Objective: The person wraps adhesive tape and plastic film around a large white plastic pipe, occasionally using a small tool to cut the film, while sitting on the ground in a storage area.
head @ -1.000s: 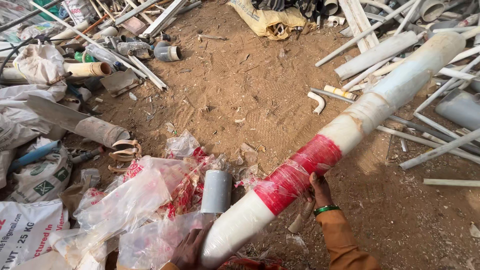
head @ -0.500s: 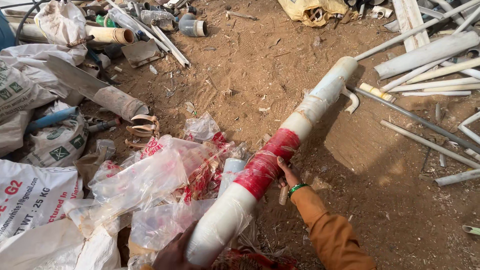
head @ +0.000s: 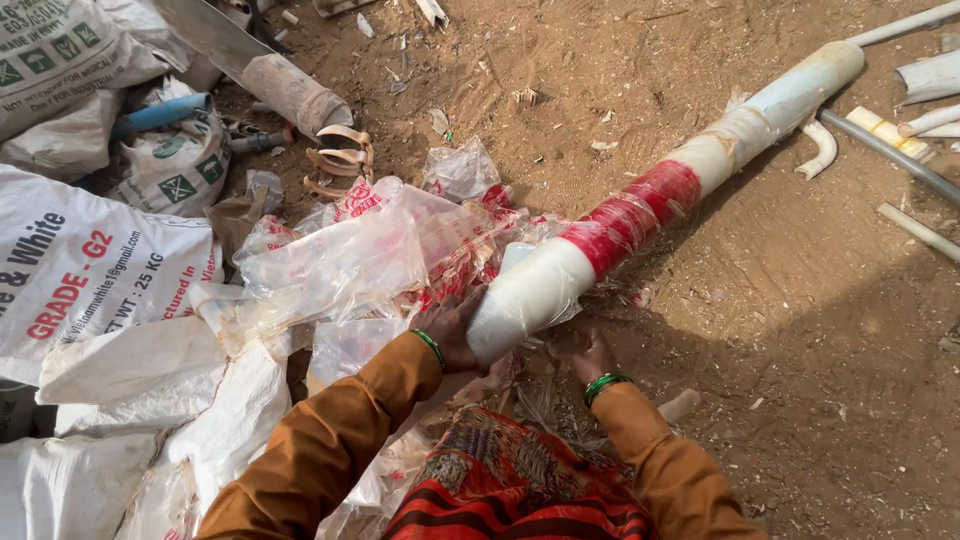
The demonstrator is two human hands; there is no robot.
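Nearest you, your left hand (head: 452, 330) curls around the near end of the long white pipe (head: 650, 205), its grip closed on that blunt end from the left side, a green bangle (head: 430, 347) at the wrist. Your right hand (head: 583, 350) sits just under the same end of the pipe, on its right side, with green bangles (head: 604, 384) on that wrist; the pipe hides its fingers, so you cannot tell whether that grip is closed. The pipe itself runs away from you and to the right over the dirt ground (head: 760, 330), and its far end comes down near a curved white pipe piece (head: 822, 150). A band of red plastic wrap (head: 632, 215) circles the pipe about a third of the way up from your hands. Just left of the pipe's near end lies a heap of crumpled clear plastic bags (head: 340, 260) with red print, touching your left hand. Further left of the pipe are white woven sacks (head: 90, 270). Beyond the bags, well left of the pipe, a dusty grey tube (head: 290, 95) lies beside some tan curved clips (head: 340, 160).
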